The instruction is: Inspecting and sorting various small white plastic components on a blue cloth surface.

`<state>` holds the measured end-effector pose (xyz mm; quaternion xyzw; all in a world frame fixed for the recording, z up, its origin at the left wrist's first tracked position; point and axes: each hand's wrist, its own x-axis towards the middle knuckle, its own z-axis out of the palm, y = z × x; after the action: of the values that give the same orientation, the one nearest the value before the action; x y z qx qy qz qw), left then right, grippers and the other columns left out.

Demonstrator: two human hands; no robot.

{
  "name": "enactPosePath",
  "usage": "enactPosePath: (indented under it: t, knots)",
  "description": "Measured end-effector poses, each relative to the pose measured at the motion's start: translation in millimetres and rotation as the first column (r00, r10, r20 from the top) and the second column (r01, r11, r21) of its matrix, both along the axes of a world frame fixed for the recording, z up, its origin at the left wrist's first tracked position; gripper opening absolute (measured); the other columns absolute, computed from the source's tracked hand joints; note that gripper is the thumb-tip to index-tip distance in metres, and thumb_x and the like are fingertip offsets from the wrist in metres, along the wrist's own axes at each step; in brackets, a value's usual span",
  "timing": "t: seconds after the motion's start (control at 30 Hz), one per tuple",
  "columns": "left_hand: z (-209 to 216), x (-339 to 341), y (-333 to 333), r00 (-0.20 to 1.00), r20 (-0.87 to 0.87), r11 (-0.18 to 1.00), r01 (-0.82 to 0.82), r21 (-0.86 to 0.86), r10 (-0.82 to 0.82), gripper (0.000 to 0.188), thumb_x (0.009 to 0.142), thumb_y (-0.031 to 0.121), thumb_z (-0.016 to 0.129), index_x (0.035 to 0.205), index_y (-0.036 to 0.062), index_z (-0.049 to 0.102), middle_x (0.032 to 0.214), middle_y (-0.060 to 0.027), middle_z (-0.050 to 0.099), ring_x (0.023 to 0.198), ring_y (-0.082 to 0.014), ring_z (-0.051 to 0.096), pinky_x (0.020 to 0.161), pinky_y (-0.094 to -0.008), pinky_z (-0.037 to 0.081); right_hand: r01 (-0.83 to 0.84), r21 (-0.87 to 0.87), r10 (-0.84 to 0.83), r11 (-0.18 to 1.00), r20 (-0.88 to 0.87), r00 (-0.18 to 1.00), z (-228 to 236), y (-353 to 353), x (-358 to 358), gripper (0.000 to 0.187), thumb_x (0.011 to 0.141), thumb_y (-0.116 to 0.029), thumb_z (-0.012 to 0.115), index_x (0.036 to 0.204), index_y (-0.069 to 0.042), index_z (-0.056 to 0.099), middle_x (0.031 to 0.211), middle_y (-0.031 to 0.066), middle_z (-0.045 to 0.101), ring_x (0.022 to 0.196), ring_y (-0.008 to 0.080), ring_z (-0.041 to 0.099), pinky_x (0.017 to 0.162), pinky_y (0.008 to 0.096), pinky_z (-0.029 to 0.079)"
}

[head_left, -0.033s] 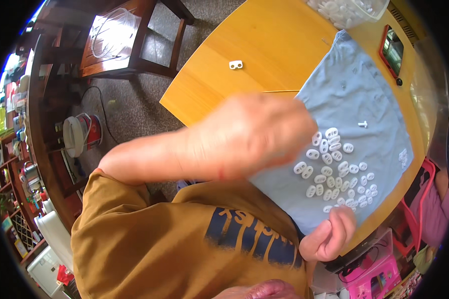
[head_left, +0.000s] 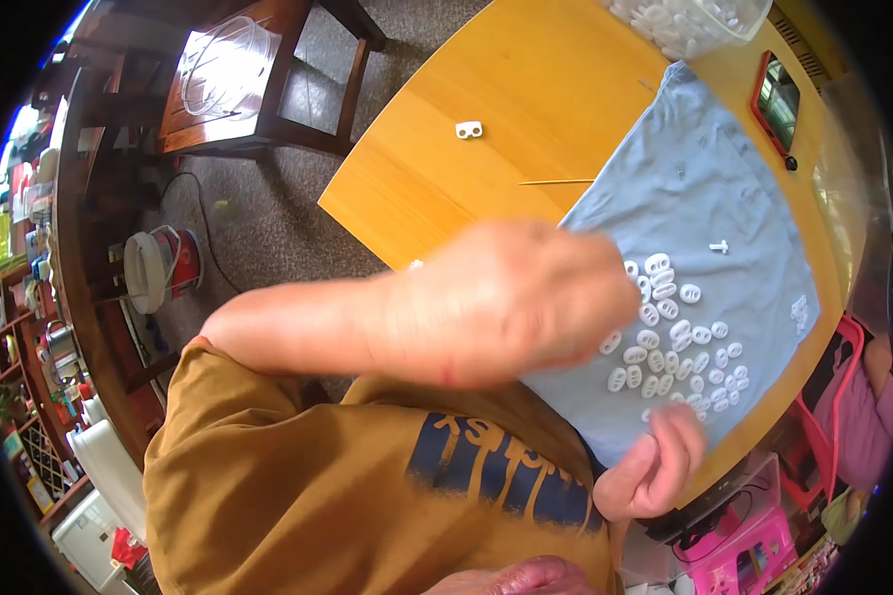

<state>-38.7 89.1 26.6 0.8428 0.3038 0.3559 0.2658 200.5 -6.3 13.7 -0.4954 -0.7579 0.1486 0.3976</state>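
Several small white oval plastic pieces (head_left: 667, 361), with paired holes, lie loose on a light blue cloth (head_left: 704, 188). My left hand (head_left: 536, 302) reaches across from the left above the cloth's left edge, curled and blurred. Its back faces up, its fingertips are out of sight, and it hides some of the pieces. My right hand (head_left: 655, 461) is closed at the near edge of the cloth, beside the nearest pieces, with thumb and fingers drawn together. What either hand holds, if anything, cannot be made out. A small white T-shaped piece (head_left: 718, 247) lies apart on the cloth.
On the yellow wooden table (head_left: 506, 69) are a white two-holed block (head_left: 468, 130), a thin stick (head_left: 556, 182) and a red-edged phone (head_left: 777, 104). A clear tub (head_left: 729, 28) of white pieces stands at the far edge. A pink stool (head_left: 749, 555) is at lower right.
My left hand has come nearer to me and slightly right, covering more of the left-hand pieces and uncovering more of the stick. My right hand has hardly moved.
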Motion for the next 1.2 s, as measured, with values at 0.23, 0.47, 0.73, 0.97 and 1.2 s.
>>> enactPosePath:
  t: [0.23,0.47,0.73,0.97,1.2]
  knots:
    - [-15,45,-38,0.986,0.167,0.991,0.003,0.135,-0.026,0.024,0.064,0.015,0.058,0.082,-0.001,0.054,0.068,-0.0036,0.045,0.052,-0.0163,0.05,0.045,-0.0276,0.039,-0.243,-0.65,-0.299,0.72,-0.607,0.737,9,-5,-18,0.014,0.087,-0.007,0.048,0.088,0.003,0.057,0.088,0.0047,0.057,0.081,0.0113,0.05,0.076,0.0261,0.039]
    - [-23,44,-46,0.995,0.096,0.98,0.013,0.198,-0.032,0.026,0.062,0.017,0.054,0.082,0.0004,0.053,0.067,-0.0027,0.041,0.054,-0.0145,0.047,0.045,-0.027,0.036,-0.295,-0.666,-0.409,0.685,-0.687,0.601,8,-7,-22,0.012,0.084,-0.002,0.05,0.089,0.005,0.058,0.086,0.0051,0.058,0.08,0.0114,0.051,0.075,0.0251,0.04]
    - [-34,41,-55,0.985,0.171,0.992,-0.009,0.124,-0.012,0.033,0.063,0.017,0.056,0.09,-0.001,0.056,0.071,-0.0039,0.048,0.056,-0.0149,0.051,0.047,-0.0272,0.039,-0.267,-0.733,-0.502,0.626,-0.64,0.581,6,-6,-24,0.011,0.079,-0.002,0.057,0.083,0.008,0.059,0.08,0.009,0.058,0.075,0.0136,0.052,0.072,0.0252,0.041]
    - [-44,36,-61,0.915,0.402,0.988,0.024,-0.152,0.039,0.027,0.069,0.007,0.06,0.093,-0.0031,0.057,0.072,-0.0073,0.05,0.055,-0.0223,0.053,0.048,-0.0321,0.043,-0.265,-0.717,-0.475,0.644,-0.647,0.596,4,-2,-32,0.011,0.078,-0.003,0.059,0.081,0.007,0.058,0.079,0.0101,0.057,0.071,0.0149,0.052,0.066,0.0262,0.043]
    - [-54,36,-60,0.865,0.499,0.976,0.067,-0.207,0.046,0.024,0.069,0.012,0.057,0.09,0.0003,0.055,0.067,-0.0077,0.047,0.057,-0.026,0.052,0.05,-0.0353,0.043,-0.046,-0.613,-0.293,0.789,-0.44,0.849,-15,-14,-25,0.009,0.077,-0.006,0.058,0.078,0.003,0.056,0.079,0.01,0.056,0.068,0.0134,0.049,0.062,0.0237,0.038]
